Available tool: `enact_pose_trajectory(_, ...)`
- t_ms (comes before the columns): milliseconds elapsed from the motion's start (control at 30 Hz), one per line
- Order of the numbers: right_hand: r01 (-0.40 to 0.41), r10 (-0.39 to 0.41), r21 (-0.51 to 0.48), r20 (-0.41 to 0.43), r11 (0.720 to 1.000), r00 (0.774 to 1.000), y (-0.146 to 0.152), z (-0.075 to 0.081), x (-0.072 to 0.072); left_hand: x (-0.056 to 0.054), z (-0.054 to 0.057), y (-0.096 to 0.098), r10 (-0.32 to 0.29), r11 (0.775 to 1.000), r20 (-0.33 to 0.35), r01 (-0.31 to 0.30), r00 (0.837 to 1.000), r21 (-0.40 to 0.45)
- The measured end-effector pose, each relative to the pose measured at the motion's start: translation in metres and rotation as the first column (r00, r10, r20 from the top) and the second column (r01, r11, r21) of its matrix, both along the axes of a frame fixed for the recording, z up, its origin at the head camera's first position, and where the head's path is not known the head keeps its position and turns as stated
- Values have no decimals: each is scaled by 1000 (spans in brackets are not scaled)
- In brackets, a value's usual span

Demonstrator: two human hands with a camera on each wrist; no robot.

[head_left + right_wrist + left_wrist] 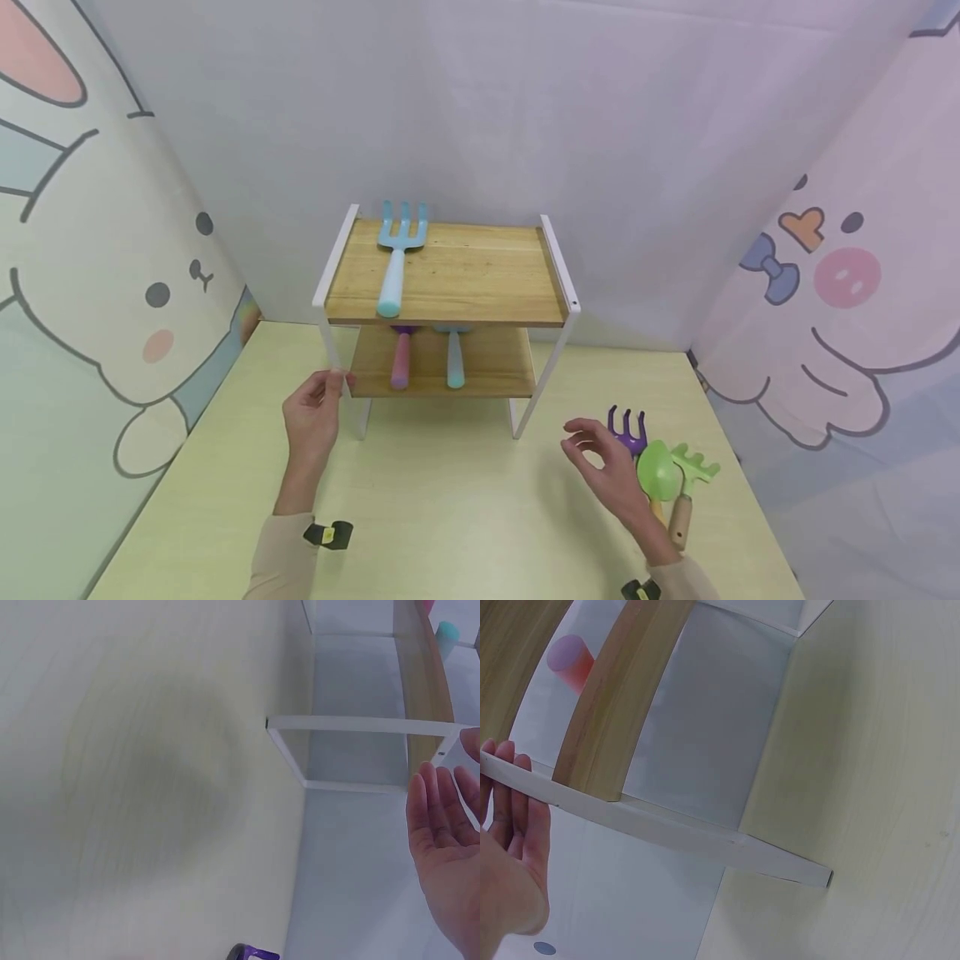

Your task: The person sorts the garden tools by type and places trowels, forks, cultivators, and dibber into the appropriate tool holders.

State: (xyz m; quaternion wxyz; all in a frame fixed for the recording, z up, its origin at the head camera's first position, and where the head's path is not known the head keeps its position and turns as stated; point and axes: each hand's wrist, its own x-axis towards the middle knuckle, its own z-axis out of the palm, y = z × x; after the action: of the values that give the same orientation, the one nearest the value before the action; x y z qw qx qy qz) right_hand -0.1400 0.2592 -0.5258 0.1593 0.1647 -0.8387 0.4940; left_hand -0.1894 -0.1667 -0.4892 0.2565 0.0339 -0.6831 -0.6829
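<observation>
A two-tier rack (pixel 450 310) with wooden boards and a white frame stands at the back of the table. My left hand (pixel 313 410) grips its front left post (pixel 652 825), with fingertips showing past the post in the left wrist view. Right of the rack, my right hand (pixel 606 467) hovers with fingers bent loosely and nothing between them. On the top board lies a light blue hand fork (pixel 397 262). The lower board bears a pink-handled tool (pixel 401 362) and a pale blue-handled tool (pixel 455 360), their heads mostly hidden by the top board.
On the table's right side, close by my right forearm, lie a purple hand fork (pixel 628 433), a green trowel (pixel 658 471) and a green rake (pixel 684 496) with a wooden handle. Cartoon-printed cloth (pixel 480 108) encloses the back and sides of the table (pixel 450 517).
</observation>
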Motion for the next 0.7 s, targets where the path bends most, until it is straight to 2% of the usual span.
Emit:
enact_pose_trajectory(200, 20, -19, -14, 50, 1000, 999, 13, -6, 5, 0, 0, 0, 1, 1000, -7, -1, 1000, -7)
enact_pose_trajectory(433, 38, -38, -1, 52, 999, 998, 28, -15, 10, -1, 1, 0, -3, 1000, -12, 3, 1000, -3)
enact_pose_trajectory(700, 91, -94, 34, 76, 995, 993, 40, -25, 15, 1, 4, 1, 9, 1000, 25, -9, 1000, -13)
